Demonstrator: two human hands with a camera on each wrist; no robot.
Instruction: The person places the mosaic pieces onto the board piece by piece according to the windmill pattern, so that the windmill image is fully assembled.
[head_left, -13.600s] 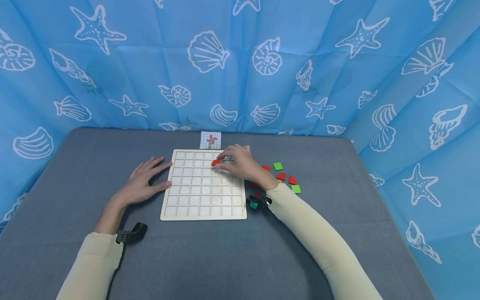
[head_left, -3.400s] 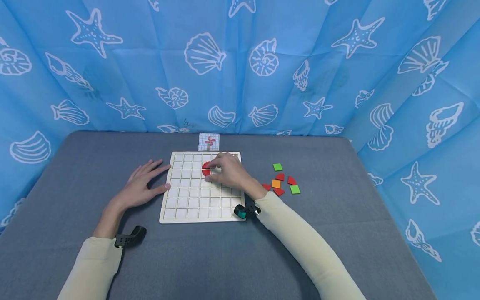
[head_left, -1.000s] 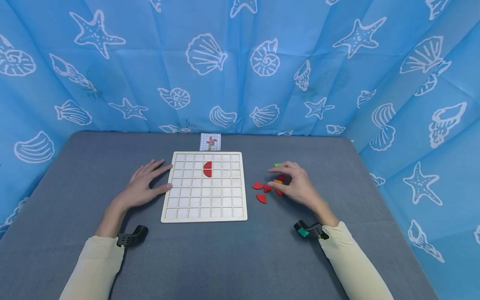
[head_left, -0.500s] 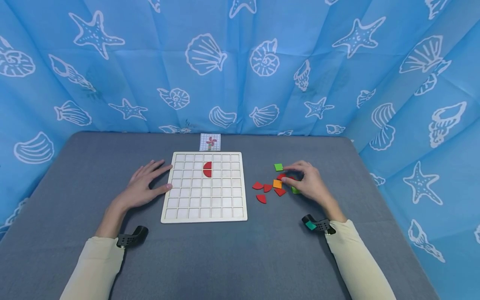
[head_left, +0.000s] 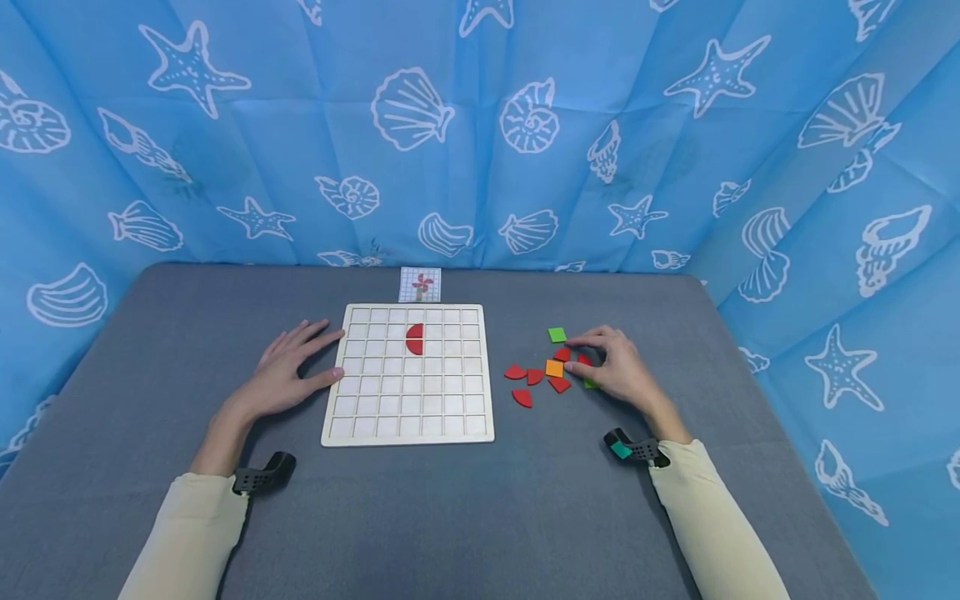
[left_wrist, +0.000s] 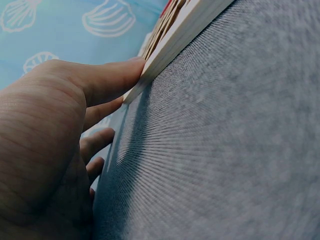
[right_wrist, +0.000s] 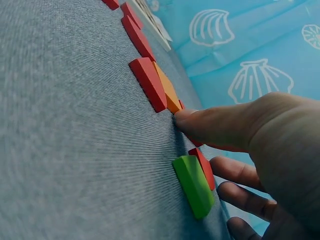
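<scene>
The left hand point(head_left: 291, 367) lies with fingers spread wide, its thumb and index fingertip at the left edge of the pale wooden grid board point(head_left: 408, 442), where two red quarter-round tiles point(head_left: 415, 332) together form a half circle. Farther right, the loose orange square tile point(head_left: 554, 368), without any longer axis, and the red quarter-round tile just beyond it point(head_left: 562, 354) lie just left of the right hand point(head_left: 621, 365), the nearer one, whose thumb and index finger stand moderately apart; whether they touch these tiles, I cannot tell. Below is the grey cloth-covered desk point(head_left: 420, 517), and behind it hangs the blue curtain with white shells point(head_left: 468, 158).
</scene>
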